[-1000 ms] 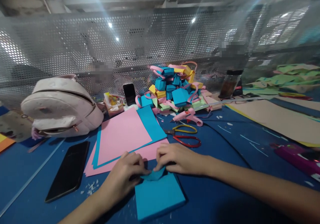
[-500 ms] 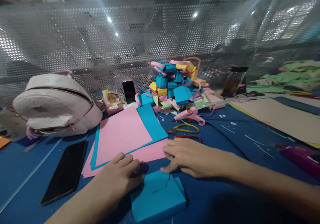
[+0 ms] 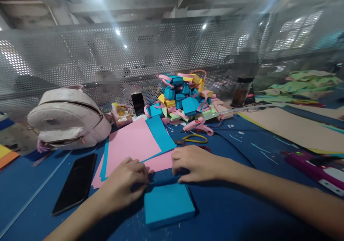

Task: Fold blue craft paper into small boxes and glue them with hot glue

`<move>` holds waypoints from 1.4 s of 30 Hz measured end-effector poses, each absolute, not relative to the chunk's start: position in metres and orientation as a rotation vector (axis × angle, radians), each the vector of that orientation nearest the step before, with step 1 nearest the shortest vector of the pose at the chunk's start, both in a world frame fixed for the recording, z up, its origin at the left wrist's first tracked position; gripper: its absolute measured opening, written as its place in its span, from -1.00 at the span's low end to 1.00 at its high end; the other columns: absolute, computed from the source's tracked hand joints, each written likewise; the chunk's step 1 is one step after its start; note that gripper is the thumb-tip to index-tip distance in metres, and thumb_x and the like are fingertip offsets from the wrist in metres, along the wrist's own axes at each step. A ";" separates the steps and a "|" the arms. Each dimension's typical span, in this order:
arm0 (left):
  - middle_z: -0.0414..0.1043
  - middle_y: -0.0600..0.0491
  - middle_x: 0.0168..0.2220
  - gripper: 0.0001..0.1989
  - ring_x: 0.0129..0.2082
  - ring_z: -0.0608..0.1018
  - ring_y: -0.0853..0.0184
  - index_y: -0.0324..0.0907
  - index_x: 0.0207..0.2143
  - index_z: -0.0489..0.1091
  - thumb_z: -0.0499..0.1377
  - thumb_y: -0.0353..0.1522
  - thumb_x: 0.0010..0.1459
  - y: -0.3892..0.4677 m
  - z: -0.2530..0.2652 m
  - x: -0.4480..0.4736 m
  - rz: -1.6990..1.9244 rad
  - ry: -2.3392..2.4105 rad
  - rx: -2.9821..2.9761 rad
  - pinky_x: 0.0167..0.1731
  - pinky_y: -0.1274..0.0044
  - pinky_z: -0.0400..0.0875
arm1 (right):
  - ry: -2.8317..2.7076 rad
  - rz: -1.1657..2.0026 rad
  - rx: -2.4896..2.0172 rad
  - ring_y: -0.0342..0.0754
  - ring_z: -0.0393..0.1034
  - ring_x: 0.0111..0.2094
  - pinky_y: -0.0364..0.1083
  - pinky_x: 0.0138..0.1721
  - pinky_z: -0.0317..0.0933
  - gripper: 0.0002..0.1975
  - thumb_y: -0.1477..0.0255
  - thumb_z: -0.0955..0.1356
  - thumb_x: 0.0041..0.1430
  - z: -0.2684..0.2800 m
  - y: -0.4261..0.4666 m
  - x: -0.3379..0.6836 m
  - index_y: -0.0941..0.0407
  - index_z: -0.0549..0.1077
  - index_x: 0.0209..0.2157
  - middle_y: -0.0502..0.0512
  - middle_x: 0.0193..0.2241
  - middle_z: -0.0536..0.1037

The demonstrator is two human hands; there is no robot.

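A blue folded-paper box (image 3: 169, 206) sits in front of me on the dark blue table, its upper face flat and smooth. My left hand (image 3: 125, 179) is closed, with thumb and fingers pinching the box's far left corner. At the far right corner, the curled fingers and thumb of my right hand (image 3: 197, 164) grip the box's far edge. A darker blue flap shows between both hands along that edge. The fingertips are partly hidden. Just beyond lie stacked pink sheets (image 3: 131, 144) and blue sheets (image 3: 162, 135).
Scissors (image 3: 195, 139) and a pink glue gun (image 3: 199, 125) lie past my right hand. A pile of paper boxes (image 3: 189, 105) stands behind. On the left are a black phone (image 3: 76, 183) and a white backpack (image 3: 70, 121); a purple power strip (image 3: 309, 167) is right.
The box's far side has been worked by both hands; its top, creased and uneven before, now looks flat. Both hands have closed in at its far corners. The view has tilted up slightly.
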State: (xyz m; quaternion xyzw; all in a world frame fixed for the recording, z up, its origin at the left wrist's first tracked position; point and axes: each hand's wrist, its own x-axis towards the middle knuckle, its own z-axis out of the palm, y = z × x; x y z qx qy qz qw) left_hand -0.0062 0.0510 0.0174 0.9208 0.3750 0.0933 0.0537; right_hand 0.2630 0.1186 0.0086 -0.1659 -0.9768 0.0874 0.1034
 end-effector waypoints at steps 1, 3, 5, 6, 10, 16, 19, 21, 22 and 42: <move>0.53 0.10 -0.32 -0.85 -0.30 0.52 0.32 -0.10 -0.36 0.49 0.17 -0.50 0.18 0.052 0.016 -0.006 0.361 1.147 2.760 -0.28 0.43 0.22 | -2.874 0.243 -0.503 -0.08 0.40 -0.31 -0.14 -0.40 0.10 -0.89 0.38 0.50 0.09 0.007 0.118 0.261 0.10 0.57 -0.36 -0.03 -0.43 0.53; 0.53 0.09 -0.34 -0.84 -0.32 0.54 0.34 -0.13 -0.38 0.47 0.14 -0.51 0.19 0.053 0.015 -0.006 0.519 1.156 2.680 -0.30 0.48 0.30 | -2.827 0.219 -0.563 -0.07 0.39 -0.36 -0.14 -0.42 0.11 -0.88 0.37 0.48 0.13 0.005 0.115 0.257 0.12 0.54 -0.39 -0.03 -0.46 0.53; 0.52 0.07 -0.33 -0.84 -0.35 0.54 0.38 -0.16 -0.34 0.45 0.10 -0.51 0.22 0.050 0.017 -0.005 0.662 1.182 2.628 -0.35 0.54 0.36 | -2.693 0.231 -0.631 -0.06 0.41 -0.35 -0.14 -0.38 0.15 -0.93 0.42 0.44 0.18 0.005 0.111 0.254 0.14 0.55 -0.35 0.02 -0.41 0.55; 0.52 0.06 -0.32 -0.84 -0.37 0.53 0.40 -0.16 -0.31 0.44 0.08 -0.51 0.24 0.048 0.019 -0.004 0.743 1.206 2.615 -0.37 0.57 0.37 | -2.600 0.252 -0.646 -0.06 0.42 -0.31 -0.13 -0.34 0.19 -0.95 0.47 0.42 0.19 0.006 0.109 0.253 0.14 0.57 -0.30 0.04 -0.36 0.56; 0.52 0.07 -0.32 -0.86 -0.41 0.53 0.44 -0.17 -0.23 0.40 0.11 -0.54 0.24 0.036 0.028 0.001 1.147 1.196 2.692 -0.39 0.60 0.41 | -2.317 0.345 -0.546 -0.04 0.41 -0.13 -0.08 -0.13 0.25 -0.63 0.73 0.33 0.13 0.011 0.104 0.253 0.06 0.58 -0.14 0.08 -0.17 0.55; 0.59 0.00 -0.28 -0.81 -0.33 0.58 0.33 -0.20 -0.18 0.43 0.16 -0.58 0.19 0.024 0.022 0.008 1.173 0.904 3.132 -0.32 0.47 0.43 | -2.200 0.591 -0.411 -0.05 0.43 -0.11 -0.05 -0.08 0.28 -0.45 0.81 0.22 0.02 0.006 0.108 0.253 0.02 0.60 -0.13 0.09 -0.13 0.53; 0.60 -0.03 -0.25 -0.82 -0.34 0.56 0.29 -0.22 -0.16 0.44 0.15 -0.56 0.21 0.016 0.017 0.015 1.073 0.782 3.210 -0.35 0.43 0.43 | -2.133 0.753 -0.437 -0.04 0.45 -0.13 -0.06 -0.11 0.29 -0.49 0.79 0.19 -0.01 0.001 0.113 0.252 0.07 0.63 -0.27 0.09 -0.16 0.55; 0.60 -0.04 -0.23 -0.83 -0.34 0.56 0.28 -0.24 -0.14 0.44 0.14 -0.54 0.23 0.010 0.015 0.020 1.009 0.697 3.227 -0.36 0.42 0.43 | -2.064 0.848 -0.467 -0.03 0.46 -0.14 -0.05 -0.12 0.28 -0.53 0.77 0.17 -0.03 -0.001 0.116 0.251 0.10 0.63 -0.36 0.09 -0.19 0.57; 0.61 -0.05 -0.22 -0.83 -0.33 0.57 0.27 -0.25 -0.13 0.44 0.14 -0.52 0.25 0.008 0.014 0.022 0.970 0.656 3.232 -0.35 0.42 0.44 | -2.039 0.898 -0.481 -0.03 0.46 -0.15 -0.06 -0.14 0.29 -0.56 0.75 0.18 -0.01 -0.003 0.117 0.251 0.12 0.62 -0.37 0.09 -0.20 0.58; -0.19 -0.12 0.42 0.22 0.37 0.03 -0.16 0.16 0.38 -0.31 0.43 -0.05 -0.14 -0.007 -0.025 0.039 0.711 1.198 2.255 0.22 0.01 0.15 | -2.082 1.264 -0.612 -0.01 0.52 -0.20 -0.09 -0.20 0.36 -0.78 0.54 0.29 0.19 -0.019 0.114 0.242 0.17 0.54 -0.17 0.13 -0.23 0.61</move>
